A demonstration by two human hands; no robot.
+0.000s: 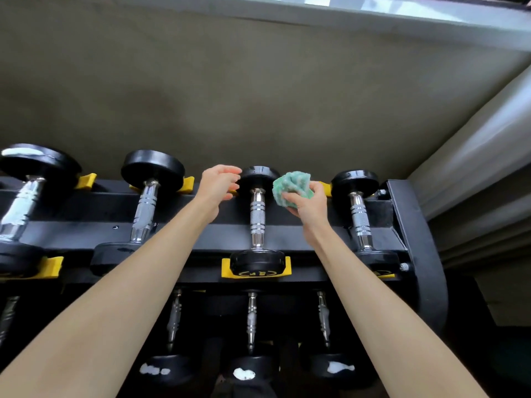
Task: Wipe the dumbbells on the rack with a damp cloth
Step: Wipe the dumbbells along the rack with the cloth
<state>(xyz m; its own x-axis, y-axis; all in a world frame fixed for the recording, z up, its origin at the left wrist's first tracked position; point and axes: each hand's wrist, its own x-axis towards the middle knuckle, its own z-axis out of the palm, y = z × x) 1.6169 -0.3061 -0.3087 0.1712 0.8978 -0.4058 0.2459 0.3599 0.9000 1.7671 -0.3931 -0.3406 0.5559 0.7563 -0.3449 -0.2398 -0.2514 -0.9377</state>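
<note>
Down on the lower tier it's murky: three dark dumbbells (251,320) sit in shadow, and the white patches on their near heads could be glare or residue, I can't tell which. The big dumbbell at far left (20,208) is cut off by the edge of view.

Up top, the left hand (218,183) is out with loosely spread, slightly curved fingers, holding nothing. Its fingertips are right at the far head of the middle black-headed dumbbell with the chrome knurled handle (257,216), but whether they actually touch is hard to make out.

The right hand (310,203) has a firm hold on the crumpled green-and-white cloth (290,185), fingers and thumb bunched round its lower part and the wad sticking up above them. The cloth sits just beside that same far head, on its right side, very close to it and perhaps brushing it.

The dumbbell lies across the black steel rack (408,225), its near head in a yellow plastic cradle (227,268), with a neighbouring chrome-handled dumbbell (359,216) further right.
</note>
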